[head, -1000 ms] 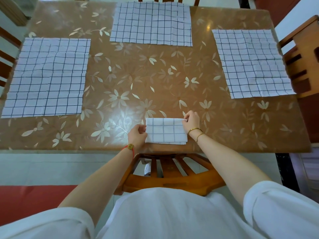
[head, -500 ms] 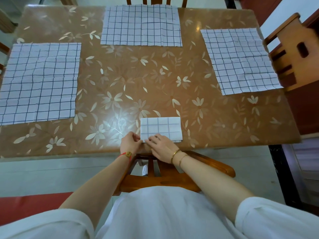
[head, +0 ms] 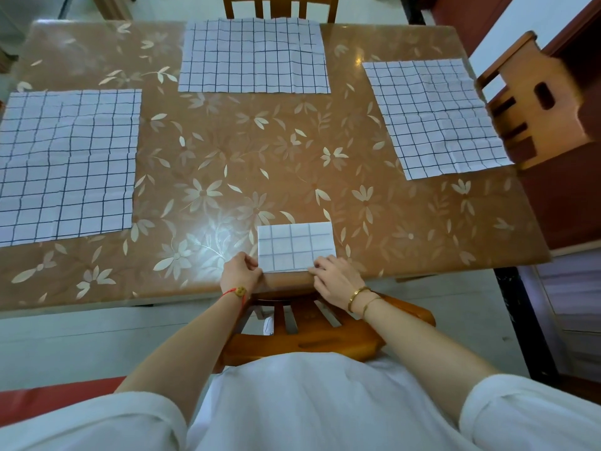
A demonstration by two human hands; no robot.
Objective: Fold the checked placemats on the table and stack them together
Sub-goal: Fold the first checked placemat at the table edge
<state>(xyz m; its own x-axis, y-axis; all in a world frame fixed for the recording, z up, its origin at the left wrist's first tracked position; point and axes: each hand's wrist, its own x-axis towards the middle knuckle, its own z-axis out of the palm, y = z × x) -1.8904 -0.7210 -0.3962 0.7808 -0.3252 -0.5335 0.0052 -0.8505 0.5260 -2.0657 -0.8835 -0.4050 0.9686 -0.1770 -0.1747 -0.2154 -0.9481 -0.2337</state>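
Step in hand: finishing the first fold. The folded placemat [head: 296, 247] sits at the worktop [head: 227, 151] edge, just ahead of both hands. Left hand [head: 241, 271] pinches its near-left corner; right hand [head: 336, 281] curls fingers onto the near-right corner. Unfolded: left placemat [head: 68, 164], far placemat [head: 253, 55], right placemat [head: 435, 117], all well beyond the hands. Next, probably: let go, reach for one.

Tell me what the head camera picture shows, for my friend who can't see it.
A left hand and a right hand hold the near corners of a small folded mat at the near edge of a flowery brown table. A left mat, a far mat and a right mat lie flat, unfolded.
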